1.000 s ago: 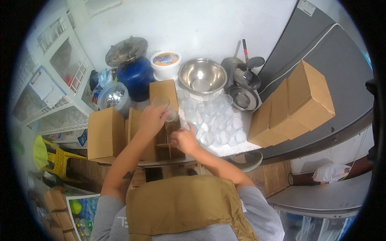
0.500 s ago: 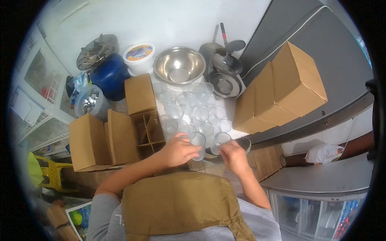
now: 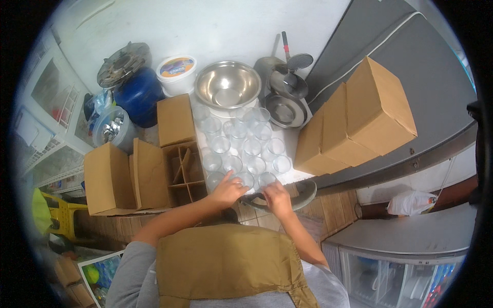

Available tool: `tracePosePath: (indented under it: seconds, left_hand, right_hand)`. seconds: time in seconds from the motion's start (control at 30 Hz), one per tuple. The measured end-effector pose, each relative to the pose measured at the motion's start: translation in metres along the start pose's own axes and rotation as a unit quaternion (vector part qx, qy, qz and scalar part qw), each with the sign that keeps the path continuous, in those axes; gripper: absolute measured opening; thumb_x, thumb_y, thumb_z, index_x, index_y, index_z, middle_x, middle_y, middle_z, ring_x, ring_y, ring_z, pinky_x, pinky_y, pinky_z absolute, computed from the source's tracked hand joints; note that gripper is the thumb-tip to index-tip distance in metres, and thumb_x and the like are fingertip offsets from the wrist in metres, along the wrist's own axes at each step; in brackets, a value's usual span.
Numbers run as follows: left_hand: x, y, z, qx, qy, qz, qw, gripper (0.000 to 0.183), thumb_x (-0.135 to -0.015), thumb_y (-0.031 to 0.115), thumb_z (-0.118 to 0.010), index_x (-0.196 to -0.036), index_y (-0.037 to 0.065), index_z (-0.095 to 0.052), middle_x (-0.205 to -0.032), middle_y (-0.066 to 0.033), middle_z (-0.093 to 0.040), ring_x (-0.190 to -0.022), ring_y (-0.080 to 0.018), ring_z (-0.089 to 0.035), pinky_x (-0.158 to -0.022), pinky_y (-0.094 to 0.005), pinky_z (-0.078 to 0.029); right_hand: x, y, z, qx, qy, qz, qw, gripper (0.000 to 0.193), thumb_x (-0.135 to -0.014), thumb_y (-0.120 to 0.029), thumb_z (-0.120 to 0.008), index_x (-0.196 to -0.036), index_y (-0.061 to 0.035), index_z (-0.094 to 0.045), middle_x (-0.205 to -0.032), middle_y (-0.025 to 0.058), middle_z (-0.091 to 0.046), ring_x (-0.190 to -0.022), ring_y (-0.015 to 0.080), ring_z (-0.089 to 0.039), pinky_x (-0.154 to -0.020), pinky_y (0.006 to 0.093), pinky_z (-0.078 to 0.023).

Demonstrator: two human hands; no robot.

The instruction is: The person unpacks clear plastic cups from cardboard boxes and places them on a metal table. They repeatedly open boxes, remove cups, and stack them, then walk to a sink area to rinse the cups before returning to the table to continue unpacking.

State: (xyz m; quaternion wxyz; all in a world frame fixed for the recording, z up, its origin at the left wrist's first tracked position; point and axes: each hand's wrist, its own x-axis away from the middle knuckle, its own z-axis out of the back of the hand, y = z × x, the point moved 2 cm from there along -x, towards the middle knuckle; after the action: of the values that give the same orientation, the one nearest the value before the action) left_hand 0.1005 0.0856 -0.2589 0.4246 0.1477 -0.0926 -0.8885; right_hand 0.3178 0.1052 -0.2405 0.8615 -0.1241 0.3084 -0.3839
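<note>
Several clear drinking glasses [image 3: 251, 146] stand upright in close rows on a white table. At the near edge, my left hand [image 3: 228, 191] is closed on the rim of a glass [image 3: 245, 179], its index finger reaching toward the glass behind. My right hand [image 3: 277, 199] pinches the near right side of another glass [image 3: 266, 179]. Both glasses stand in the front row, side by side. Left of them is an open cardboard carton [image 3: 108, 177] with crossed cardboard dividers [image 3: 188, 172]; the cells in view look bare.
Closed cardboard boxes [image 3: 354, 123] stand in a row along the table's right side. Behind the glasses are a steel bowl [image 3: 228, 84], a white tub [image 3: 176, 77] and metal pans [image 3: 284, 109]. A blue gas cylinder [image 3: 138, 100] with a burner stands back left; a grey fridge [image 3: 411, 77] is at right.
Both hands moved from in front of the near edge, where they held a glass each, slightly forward and left. Those glasses now sit in the front row, with my fingers still on them.
</note>
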Motion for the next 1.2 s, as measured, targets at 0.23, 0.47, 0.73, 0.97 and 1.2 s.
tracePosePath:
  seconds: [0.23,0.47,0.73,0.97,1.2]
  left_hand:
    - [-0.008,-0.001,0.013,0.003,0.066,0.019,0.998,0.034,-0.079,0.013,-0.067,-0.113,0.010,-0.064,-0.105,-0.0061,-0.060,-0.118,-0.0281,-0.050,-0.109,-0.0571,-0.029]
    - [0.095,0.033,0.074,0.317,0.138,0.143,0.927,0.024,-0.079,0.010,-0.075,-0.099,0.010,-0.062,-0.091,-0.0059,-0.062,-0.083,-0.0183,-0.061,-0.074,-0.0335,-0.049]
    - [0.207,0.044,0.102,0.189,0.537,0.447,0.691,0.058,-0.081,0.021,-0.074,-0.130,0.002,-0.050,-0.111,-0.0107,-0.062,-0.106,-0.0238,-0.055,-0.092,-0.0369,-0.043]
    - [0.205,0.028,0.046,0.379,0.380,0.522,0.662,0.068,-0.090,0.056,-0.056,-0.132,0.002,-0.051,-0.108,-0.0089,-0.066,-0.120,-0.0224,-0.049,-0.096,-0.0416,-0.042]
    - [0.183,0.020,0.029,0.634,0.278,0.588,0.419,0.118,-0.074,0.083,-0.053,-0.153,0.013,-0.002,-0.155,-0.0209,-0.010,-0.144,-0.0400,-0.015,-0.107,-0.0640,-0.026]
  right_hand:
    - [-0.015,0.008,-0.009,0.009,-0.001,0.004,1.000,0.023,-0.075,-0.003,-0.070,-0.098,-0.0056,-0.067,-0.090,0.0112,-0.067,-0.092,0.0298,-0.061,-0.089,0.0438,-0.049]
    - [-0.019,-0.039,0.018,0.019,0.071,-0.022,0.997,0.037,-0.073,-0.004,-0.075,-0.107,-0.0038,-0.061,-0.112,0.0156,-0.060,-0.103,0.0360,-0.054,-0.089,0.0429,-0.044]
    - [0.026,-0.040,-0.038,-0.191,-0.065,-0.017,0.979,0.028,-0.079,-0.011,-0.075,-0.099,-0.0010,-0.058,-0.094,0.0128,-0.062,-0.078,0.0300,-0.058,-0.071,0.0393,-0.048]
    - [-0.013,-0.077,-0.109,-0.474,-0.423,-0.344,0.691,0.087,-0.088,-0.062,-0.057,-0.150,-0.0079,-0.028,-0.138,0.0162,-0.048,-0.122,0.0293,-0.050,-0.101,0.0426,-0.040]
    - [-0.043,-0.111,-0.115,-0.504,-0.441,-0.460,0.583,0.097,-0.085,-0.073,-0.049,-0.153,-0.0119,-0.018,-0.154,0.0162,-0.028,-0.136,0.0371,-0.034,-0.107,0.0532,-0.030]
